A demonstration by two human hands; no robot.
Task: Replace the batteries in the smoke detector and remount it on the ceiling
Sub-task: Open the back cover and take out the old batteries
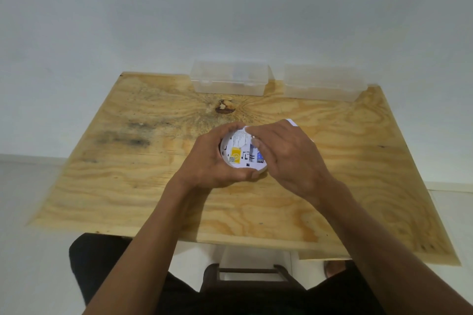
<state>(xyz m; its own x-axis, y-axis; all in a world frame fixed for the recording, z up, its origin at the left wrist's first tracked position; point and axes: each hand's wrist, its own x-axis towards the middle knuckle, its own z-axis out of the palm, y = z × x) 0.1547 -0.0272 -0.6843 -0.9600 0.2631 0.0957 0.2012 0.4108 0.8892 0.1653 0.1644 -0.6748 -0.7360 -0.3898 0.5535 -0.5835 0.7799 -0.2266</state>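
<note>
A round white smoke detector (pixel 239 153) is held back side up over the middle of the plywood table (pixel 128 186). Its back shows a yellow label and a battery bay with a blue-tipped battery (pixel 259 156) in it. My left hand (pixel 207 161) cups the detector from the left and below. My right hand (pixel 284 158) lies over the detector's right side, fingertips pressed at the battery bay; what they pinch is hidden. A white edge (pixel 291 122) pokes out behind my right hand.
Two clear plastic lidded boxes stand at the table's far edge, one at centre (pixel 230 79) and one to the right (pixel 323 84). A dark knot (pixel 225 106) marks the wood. A dark stool (pixel 245 276) sits under the near edge. White wall behind.
</note>
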